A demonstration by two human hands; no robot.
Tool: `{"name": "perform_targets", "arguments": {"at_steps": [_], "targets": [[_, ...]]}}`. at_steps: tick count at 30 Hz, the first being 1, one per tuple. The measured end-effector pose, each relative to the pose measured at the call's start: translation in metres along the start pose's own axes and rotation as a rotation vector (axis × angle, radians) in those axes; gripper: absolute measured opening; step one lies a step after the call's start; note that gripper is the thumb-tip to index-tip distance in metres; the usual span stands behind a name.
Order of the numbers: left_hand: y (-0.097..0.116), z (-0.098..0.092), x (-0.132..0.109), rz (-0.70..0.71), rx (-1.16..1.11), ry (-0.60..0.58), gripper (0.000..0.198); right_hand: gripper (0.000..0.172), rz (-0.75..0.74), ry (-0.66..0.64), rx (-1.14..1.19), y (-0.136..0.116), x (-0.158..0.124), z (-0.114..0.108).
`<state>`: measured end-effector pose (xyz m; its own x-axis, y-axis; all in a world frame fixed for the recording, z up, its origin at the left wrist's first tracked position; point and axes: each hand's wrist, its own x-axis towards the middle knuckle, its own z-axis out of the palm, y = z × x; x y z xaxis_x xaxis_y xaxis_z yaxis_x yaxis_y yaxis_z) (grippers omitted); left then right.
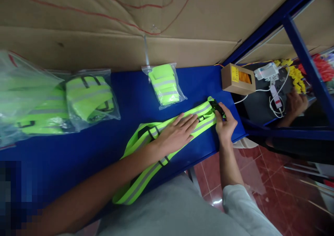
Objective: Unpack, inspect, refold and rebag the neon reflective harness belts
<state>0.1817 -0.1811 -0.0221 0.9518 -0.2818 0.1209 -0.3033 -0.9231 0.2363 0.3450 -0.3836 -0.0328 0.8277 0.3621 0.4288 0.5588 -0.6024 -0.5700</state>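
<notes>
A neon-yellow reflective harness (139,182) with grey stripes and black strap adjusters lies stretched across the blue table (99,149). My left hand (177,135) rests flat on its straps, palm down with the fingers extended. At the harness's right end, my right hand (226,123) is closed on a black buckle (216,107), pinching it between thumb and fingers. Part of the harness is hidden beneath my left hand and forearm. Its near end hangs close to my body at the table's front edge.
Behind the harness lies a bagged, folded yellow harness (165,84). More bagged harnesses (88,98) are piled at the left. A small cardboard box (231,78) sits at the right end, near a power strip (276,96). Beyond the blue frame (304,55) another person's hand (297,103) shows.
</notes>
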Motion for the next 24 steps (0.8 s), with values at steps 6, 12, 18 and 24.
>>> {"name": "perform_targets", "arguments": {"at_steps": [6, 12, 18, 24], "targets": [[0.006, -0.002, -0.007, -0.065, -0.030, 0.019, 0.062, 0.051, -0.371, -0.304, -0.203, 0.002, -0.008, -0.006], [0.009, -0.001, -0.016, -0.090, -0.029, 0.016, 0.065, 0.052, -0.379, -0.557, -0.205, -0.012, 0.000, -0.025], [0.009, -0.002, -0.016, -0.086, -0.043, 0.001, 0.063, 0.053, 0.000, -0.386, -0.013, -0.007, 0.018, -0.011], [0.009, -0.006, -0.018, -0.091, -0.065, -0.002, 0.060, 0.059, 0.194, -0.474, 0.033, -0.003, 0.031, -0.007]]}}
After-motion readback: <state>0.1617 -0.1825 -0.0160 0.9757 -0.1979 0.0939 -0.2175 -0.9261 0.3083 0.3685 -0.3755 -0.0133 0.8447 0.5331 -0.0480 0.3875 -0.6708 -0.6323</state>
